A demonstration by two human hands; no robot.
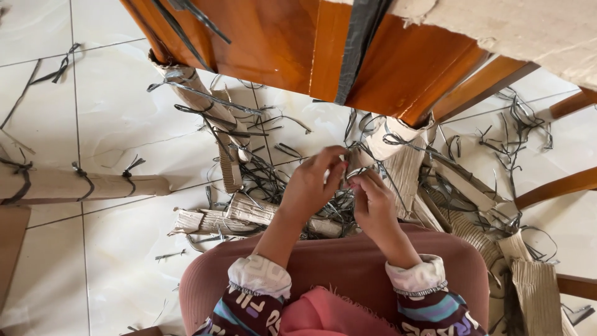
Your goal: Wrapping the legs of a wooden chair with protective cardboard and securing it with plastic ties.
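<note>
My left hand and my right hand are close together above a pile of black strips on the floor. Both pinch at something small between the fingertips, near the cardboard wrapping on a wooden furniture leg. What is pinched looks like a thin black strip, but it is too small to tell for sure. The polished brown wooden furniture hangs just above my hands, with a black band running over it.
Rolls of corrugated cardboard lie on the white tiled floor. A long cardboard-wrapped piece tied with black strips lies at left. More cardboard pieces and wooden chair parts are at right. My pink-clad lap is below.
</note>
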